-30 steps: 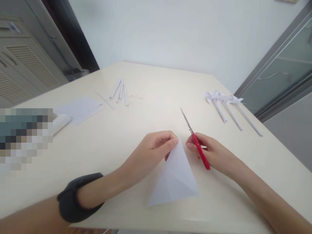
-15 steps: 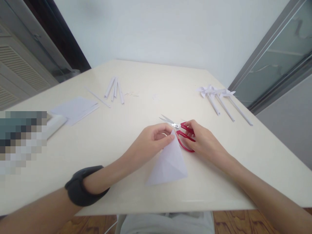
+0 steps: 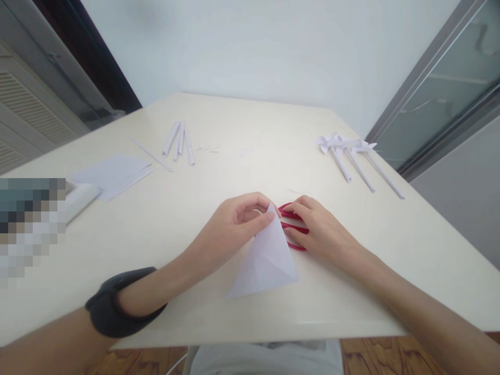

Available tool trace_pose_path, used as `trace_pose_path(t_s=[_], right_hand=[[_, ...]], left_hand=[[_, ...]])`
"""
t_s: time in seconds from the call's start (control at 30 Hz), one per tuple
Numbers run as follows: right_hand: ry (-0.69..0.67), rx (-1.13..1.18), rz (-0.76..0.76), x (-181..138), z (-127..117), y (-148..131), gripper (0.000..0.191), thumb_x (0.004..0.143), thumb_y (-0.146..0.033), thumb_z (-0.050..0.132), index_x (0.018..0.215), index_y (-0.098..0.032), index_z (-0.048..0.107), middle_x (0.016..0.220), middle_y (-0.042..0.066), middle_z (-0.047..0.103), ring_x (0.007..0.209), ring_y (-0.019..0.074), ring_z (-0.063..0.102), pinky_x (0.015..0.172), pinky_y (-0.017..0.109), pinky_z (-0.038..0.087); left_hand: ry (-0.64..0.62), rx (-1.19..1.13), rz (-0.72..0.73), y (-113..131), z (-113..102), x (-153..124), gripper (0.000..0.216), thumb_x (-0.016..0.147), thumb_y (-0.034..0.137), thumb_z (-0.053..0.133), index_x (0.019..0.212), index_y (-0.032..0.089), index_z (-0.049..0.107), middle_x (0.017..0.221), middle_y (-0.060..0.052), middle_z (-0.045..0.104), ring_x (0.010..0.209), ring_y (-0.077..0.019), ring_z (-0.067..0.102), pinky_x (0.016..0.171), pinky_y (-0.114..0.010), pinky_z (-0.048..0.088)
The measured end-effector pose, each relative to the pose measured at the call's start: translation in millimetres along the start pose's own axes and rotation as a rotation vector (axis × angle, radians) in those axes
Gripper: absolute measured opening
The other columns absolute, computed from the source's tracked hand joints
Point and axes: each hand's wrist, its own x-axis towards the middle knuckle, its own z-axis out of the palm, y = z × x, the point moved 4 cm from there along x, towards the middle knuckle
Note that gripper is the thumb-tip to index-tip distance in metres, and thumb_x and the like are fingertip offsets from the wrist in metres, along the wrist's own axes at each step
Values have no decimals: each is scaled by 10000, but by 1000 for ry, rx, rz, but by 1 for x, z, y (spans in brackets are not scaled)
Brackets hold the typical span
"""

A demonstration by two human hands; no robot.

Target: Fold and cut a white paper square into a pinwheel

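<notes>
The person's left hand (image 3: 238, 224) pinches the tip of a creased triangular sheet of paper (image 3: 271, 255) between thumb and fingers, near the middle of the tabletop's (image 3: 203, 312) front edge; the right hand (image 3: 318, 226), fingers slightly spread, touches the scissors' (image 3: 299, 227) red handles just beside it, whether gripping or merely resting cannot be told; paper pinwheels (image 3: 336, 143) lie by the right edge

louvred cabinet (image 3: 31, 110) beyond wooden floor (image 3: 385, 357)
</notes>
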Motion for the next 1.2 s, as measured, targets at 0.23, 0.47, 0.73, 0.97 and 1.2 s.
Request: trace_pose_path(t_s=[0.23, 0.47, 0.73, 0.97, 1.2], right_hand=[[111, 195, 9, 1, -16, -11, 182, 843, -134, 489, 896, -208, 646, 958, 47, 598, 874, 171, 560, 743, 283, 426], [-138, 664, 79, -3, -11, -24, 263, 895, -311, 445, 728, -167, 589, 737, 2, 579, 644, 118, 500, 593, 249, 369], [-149, 823, 196, -4, -3, -15, 224, 822, -327, 546, 671, -162, 555, 625, -18, 493, 535, 98, 423, 508, 245, 317], [-4, 847, 219, -1, -11, -6, 311, 802, -387, 575, 609, -175, 456, 567, -46, 450, 526, 92, 386, 510, 236, 282], [22, 897, 229, -2, -15, -6, 311, 817, -403, 568, 637, -169, 471, 568, -55, 422, 532, 84, 353, 509, 232, 247]], left_hand=[[-1, 19, 15, 1, 0, 2, 146, 854, 321, 485, 831, 193, 551, 778, 3, 613, 686, -136, 563, 597, -228, 423], [69, 46, 5, 1, -3, 3, 210, 849, 387, 482, 846, 194, 565, 873, -11, 622, 706, -137, 562, 591, -224, 427], [37, 17, 7, -2, -2, 5, 227, 848, 383, 503, 1001, 221, 552, 988, -18, 612, 815, -153, 582, 658, -237, 434], [-34, 1, -3, -9, 4, 5, 321, 866, 263, 435, 1180, 247, 500, 996, -30, 624, 789, -161, 612, 660, -264, 452], [-85, 158, 28, -4, 11, 2, 453, 872, 395, 442, 1300, 247, 447, 1048, -64, 640, 773, -186, 641, 617, -269, 476]])
